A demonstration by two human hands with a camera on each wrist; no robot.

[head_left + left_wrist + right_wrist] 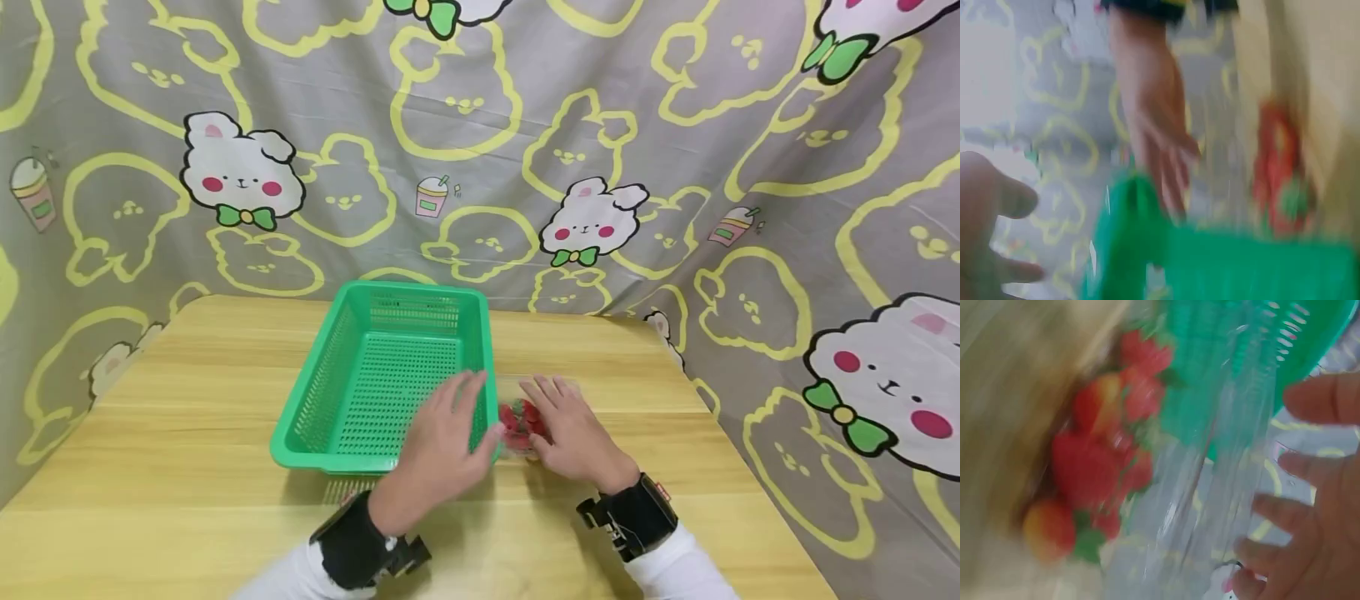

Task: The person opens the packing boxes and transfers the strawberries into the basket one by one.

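Note:
A green plastic basket (337, 462) with slotted walls stands on the table. Beside its right wall sit several red strawberries (1088, 465) inside a clear plastic box (1182, 500). My left hand (442, 442) is over the basket's near right corner, fingers extended and holding nothing; in the left wrist view only its fingertips (1016, 199) show, blurred. Over the right part of the box is my right hand (573, 433), its fingers loosely spread. In the right wrist view that hand (1316, 531) appears apart from the box wall, with nothing in its grasp.
The wooden table (187, 433) stretches around the basket and box. A grey cloth (480, 125) with yellow outlines and rabbit faces hangs behind and along the sides. Dark bands with small cameras (633, 517) sit on both wrists.

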